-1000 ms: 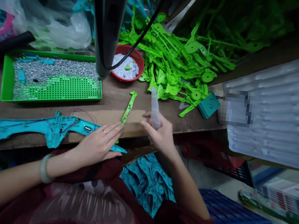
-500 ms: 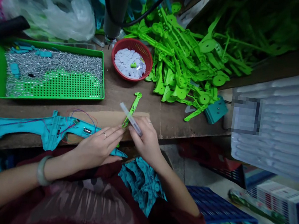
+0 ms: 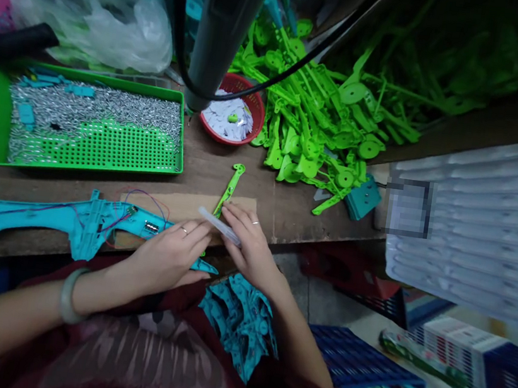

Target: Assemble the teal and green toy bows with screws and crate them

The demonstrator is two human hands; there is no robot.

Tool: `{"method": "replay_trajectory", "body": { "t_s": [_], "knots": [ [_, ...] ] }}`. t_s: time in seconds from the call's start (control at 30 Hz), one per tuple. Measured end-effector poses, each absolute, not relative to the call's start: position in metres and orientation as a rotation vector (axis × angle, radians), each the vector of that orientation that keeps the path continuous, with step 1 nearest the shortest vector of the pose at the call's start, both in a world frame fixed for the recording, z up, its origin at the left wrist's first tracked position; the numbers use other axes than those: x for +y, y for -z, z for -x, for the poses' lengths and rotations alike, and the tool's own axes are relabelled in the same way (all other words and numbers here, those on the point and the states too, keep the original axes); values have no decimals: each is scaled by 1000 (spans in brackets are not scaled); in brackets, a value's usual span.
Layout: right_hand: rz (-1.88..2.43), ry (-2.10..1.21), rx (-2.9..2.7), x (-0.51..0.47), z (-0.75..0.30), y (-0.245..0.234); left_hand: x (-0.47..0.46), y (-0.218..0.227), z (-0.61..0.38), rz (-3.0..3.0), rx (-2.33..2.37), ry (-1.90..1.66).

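Note:
A long blue plastic shell (image 3: 87, 228) lies along the front edge of the table, with thin red and blue wires and small metal parts in it. My left hand (image 3: 175, 250) is closed over its right end, thumb below and fingers on top. Just ahead of my fingertips a narrow green plastic piece (image 3: 228, 190) with a hooked tip points away from me, its near end partly hidden by the hands. Between the fingers of my right hand (image 3: 250, 244) is a translucent whitish stick (image 3: 219, 225), slanting towards my left fingertips.
A green tray (image 3: 124, 163) of small metal pieces stands at the left. Behind are a red basket (image 3: 258, 121) of white pieces and a heap of green parts (image 3: 316, 119). A dark pole (image 3: 223, 30) with a black cable hangs over the table. Blue parts (image 3: 242, 319) lie below.
The translucent stick has tipped flatter, and its far end has dropped closer to my left fingers. My left hand keeps its place on the blue shell. The view has shifted slightly.

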State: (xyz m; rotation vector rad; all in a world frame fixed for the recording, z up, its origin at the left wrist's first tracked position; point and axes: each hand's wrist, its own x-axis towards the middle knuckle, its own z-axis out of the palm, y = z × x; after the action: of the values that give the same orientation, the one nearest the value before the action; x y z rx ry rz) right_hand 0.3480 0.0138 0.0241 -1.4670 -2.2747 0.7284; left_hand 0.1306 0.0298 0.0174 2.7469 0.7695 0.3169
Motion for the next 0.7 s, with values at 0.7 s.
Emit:
{"method": "replay_trajectory", "body": {
  "t_s": [0.7],
  "knots": [
    [1752,-854,-1040,20,-376,-39,27,-24,-119,-2772,836,-451]
  ]
}}
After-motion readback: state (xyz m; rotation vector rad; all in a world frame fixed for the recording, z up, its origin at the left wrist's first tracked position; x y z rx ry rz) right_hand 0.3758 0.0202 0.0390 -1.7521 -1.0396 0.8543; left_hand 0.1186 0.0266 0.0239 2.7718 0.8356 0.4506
